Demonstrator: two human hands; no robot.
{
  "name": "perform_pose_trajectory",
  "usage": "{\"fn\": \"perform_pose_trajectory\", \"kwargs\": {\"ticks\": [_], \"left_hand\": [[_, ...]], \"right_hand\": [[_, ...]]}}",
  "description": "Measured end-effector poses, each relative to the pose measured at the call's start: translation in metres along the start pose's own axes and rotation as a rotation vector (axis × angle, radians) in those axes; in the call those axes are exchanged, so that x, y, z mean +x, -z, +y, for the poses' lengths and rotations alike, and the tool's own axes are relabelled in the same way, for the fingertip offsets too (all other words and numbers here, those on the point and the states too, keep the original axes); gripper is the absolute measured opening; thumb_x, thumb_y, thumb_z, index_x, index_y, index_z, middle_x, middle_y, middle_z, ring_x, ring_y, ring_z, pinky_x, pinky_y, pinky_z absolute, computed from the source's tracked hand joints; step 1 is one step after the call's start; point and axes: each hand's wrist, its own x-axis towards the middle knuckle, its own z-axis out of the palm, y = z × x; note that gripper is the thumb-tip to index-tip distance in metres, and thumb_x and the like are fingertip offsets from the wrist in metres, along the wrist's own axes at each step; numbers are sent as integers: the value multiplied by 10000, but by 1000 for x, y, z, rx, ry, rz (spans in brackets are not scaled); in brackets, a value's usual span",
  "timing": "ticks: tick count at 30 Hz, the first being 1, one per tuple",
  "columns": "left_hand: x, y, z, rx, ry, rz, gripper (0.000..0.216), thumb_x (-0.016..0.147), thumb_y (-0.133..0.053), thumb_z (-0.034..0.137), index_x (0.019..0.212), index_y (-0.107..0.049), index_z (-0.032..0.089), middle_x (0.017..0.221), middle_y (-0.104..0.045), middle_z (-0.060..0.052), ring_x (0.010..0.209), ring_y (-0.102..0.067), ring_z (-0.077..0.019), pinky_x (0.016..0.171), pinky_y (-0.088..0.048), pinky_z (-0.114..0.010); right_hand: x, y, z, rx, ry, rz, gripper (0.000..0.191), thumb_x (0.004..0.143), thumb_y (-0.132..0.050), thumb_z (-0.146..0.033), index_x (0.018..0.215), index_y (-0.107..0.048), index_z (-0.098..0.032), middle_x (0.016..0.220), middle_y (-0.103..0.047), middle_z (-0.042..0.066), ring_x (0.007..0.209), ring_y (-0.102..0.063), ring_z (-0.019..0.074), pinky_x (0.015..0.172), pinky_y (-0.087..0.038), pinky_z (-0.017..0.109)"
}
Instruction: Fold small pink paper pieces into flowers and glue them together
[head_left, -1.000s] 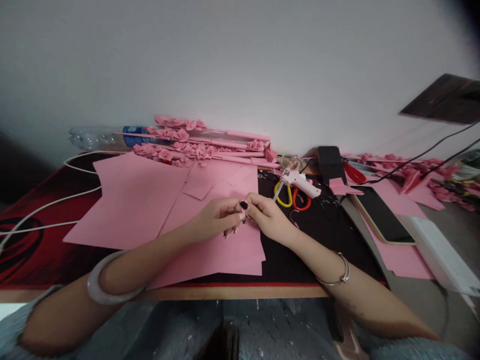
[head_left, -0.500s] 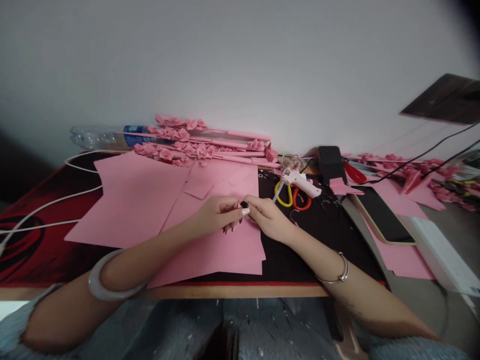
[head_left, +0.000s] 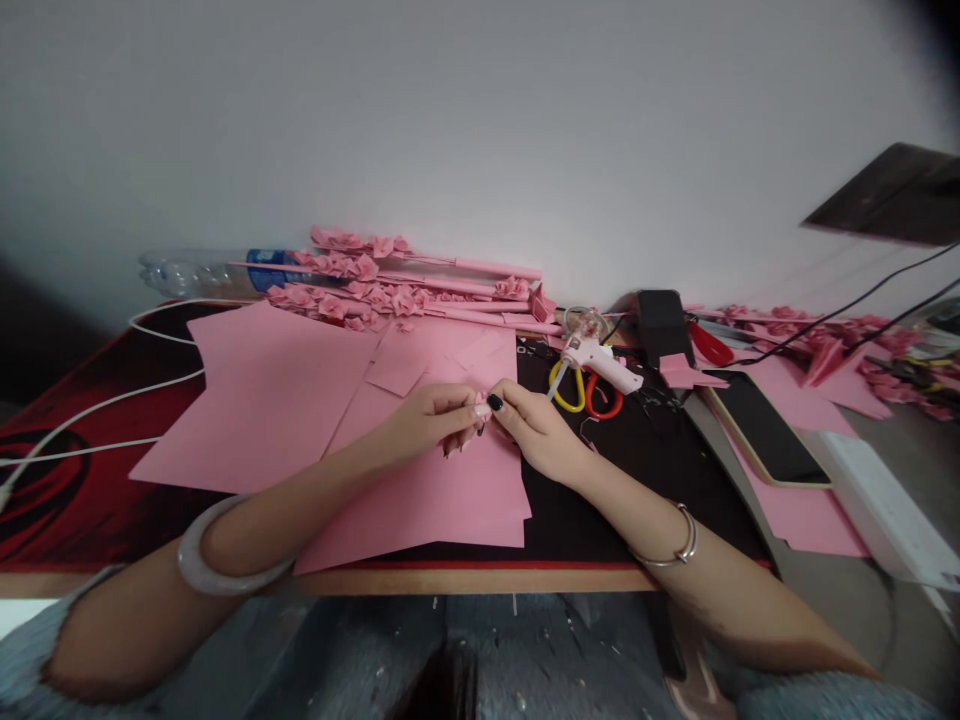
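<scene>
My left hand and my right hand meet above the pink paper sheets. Between their fingertips they pinch a small piece of folded pink paper, mostly hidden by the fingers, so its exact shape does not show. Both hands are closed, thumbs on top of the piece. Just behind them lies a small pink paper square. To the right of my right hand rest a white glue gun and scissors with yellow and red handles.
Pink paper flowers on stems lie along the wall, beside a plastic bottle. A black box, a phone and a white power strip are on the right. White cables cross the left side.
The thumbs have shifted on the small paper piece, and a bit more pink shows between the fingertips. The arms have hardly moved.
</scene>
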Motion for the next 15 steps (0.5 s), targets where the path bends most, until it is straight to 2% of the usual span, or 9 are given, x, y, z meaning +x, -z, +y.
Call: {"fn": "perform_pose_trajectory", "kwargs": {"ticks": [4,8,12,15], "left_hand": [[0,2,3,16,-34,90,297,841,-488,316,599,-487,143,501,-458,49,434,-424,-51,422,-344,-158],[0,2,2,48,-30,52,279,832,-499,324,620,-507,142,501,-463,48,440,-429,-57,427,-344,-164],[-1,1,-1,110,-30,42,258,849,-472,300,651,-521,142,504,-465,49,444,-422,-58,442,-352,-170],[-1,1,-3,154,-51,59,263,856,-464,302,652,-516,143,524,-471,47,457,-432,-60,445,-357,-170]], "right_hand": [[-1,0,-3,-98,22,91,121,917,-400,-290,897,-442,-179,646,-436,-34,555,-387,100,542,-307,218],[-1,1,-4,-114,30,135,70,903,-418,-248,907,-443,-182,646,-452,-34,556,-416,106,548,-332,223],[0,2,-4,-175,111,115,217,892,-399,-163,1097,-469,-170,778,-576,20,681,-540,134,649,-412,250],[1,2,-2,-269,175,111,277,877,-389,-123,1115,-522,-174,943,-635,70,834,-595,162,746,-441,283]]}}
